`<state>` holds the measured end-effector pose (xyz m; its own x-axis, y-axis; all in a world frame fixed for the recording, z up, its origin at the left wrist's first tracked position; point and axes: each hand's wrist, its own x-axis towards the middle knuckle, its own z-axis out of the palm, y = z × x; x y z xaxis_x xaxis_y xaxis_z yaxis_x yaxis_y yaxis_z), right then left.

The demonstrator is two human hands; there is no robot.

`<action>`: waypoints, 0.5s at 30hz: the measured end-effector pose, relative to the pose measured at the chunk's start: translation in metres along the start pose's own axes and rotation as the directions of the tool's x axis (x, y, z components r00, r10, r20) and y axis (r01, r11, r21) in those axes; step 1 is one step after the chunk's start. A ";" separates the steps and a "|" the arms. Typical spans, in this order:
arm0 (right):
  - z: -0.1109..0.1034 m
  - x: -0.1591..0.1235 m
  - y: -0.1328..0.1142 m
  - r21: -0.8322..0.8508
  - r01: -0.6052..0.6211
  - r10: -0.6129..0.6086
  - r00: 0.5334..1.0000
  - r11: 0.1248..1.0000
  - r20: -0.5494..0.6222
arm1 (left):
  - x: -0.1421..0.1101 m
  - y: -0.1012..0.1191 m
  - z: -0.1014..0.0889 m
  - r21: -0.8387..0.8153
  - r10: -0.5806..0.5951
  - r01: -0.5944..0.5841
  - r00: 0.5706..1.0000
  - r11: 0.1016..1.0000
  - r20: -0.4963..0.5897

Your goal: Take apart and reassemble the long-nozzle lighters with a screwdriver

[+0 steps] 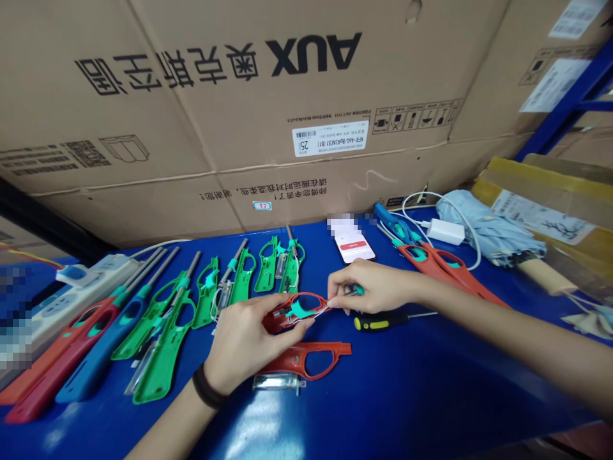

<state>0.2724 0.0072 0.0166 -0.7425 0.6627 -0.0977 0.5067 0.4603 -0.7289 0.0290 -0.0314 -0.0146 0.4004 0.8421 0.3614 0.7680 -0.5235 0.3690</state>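
My left hand (246,342) is closed around a red lighter shell half (294,311) with a teal trigger and thin wires inside, held just above the blue table (431,396). My right hand (371,287) pinches a small teal part at the shell's right end. The other red shell half (311,358) lies flat on the table below my hands, with a clear fuel tank piece (278,382) beside it. A black and yellow screwdriver (383,321) lies right of the shell, under my right wrist.
Green opened lighter shells (239,281) and whole red, blue and green lighters (96,345) lie in a row at the left. A phone (354,246), white charger (445,230), folded umbrella (488,230) and more lighters (440,265) sit behind. Large cardboard boxes (287,96) wall the back.
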 end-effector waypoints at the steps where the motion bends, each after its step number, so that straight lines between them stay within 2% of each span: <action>1: 0.002 0.003 -0.001 0.004 0.004 -0.004 1.000 1.000 0.013 | 0.000 0.000 0.000 0.035 -0.007 0.006 1.000 0.999 0.008; 4: 0.007 0.011 -0.003 0.023 0.021 -0.022 0.999 1.000 0.041 | 0.002 0.001 -0.001 0.060 -0.080 0.075 0.994 0.995 0.076; 8: 0.011 0.017 -0.001 0.066 0.023 -0.028 0.997 0.998 0.069 | 0.003 0.002 -0.002 -0.009 -0.156 0.160 0.972 0.987 0.173; 15: 0.009 0.018 0.000 0.110 0.032 -0.042 0.995 0.993 0.094 | 0.002 0.000 -0.004 -0.091 -0.159 0.176 0.973 0.980 0.170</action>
<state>0.2552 0.0141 0.0088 -0.8014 0.5839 -0.1302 0.4317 0.4138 -0.8015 0.0283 -0.0299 -0.0104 0.3525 0.9241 0.1477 0.7775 -0.3770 0.5033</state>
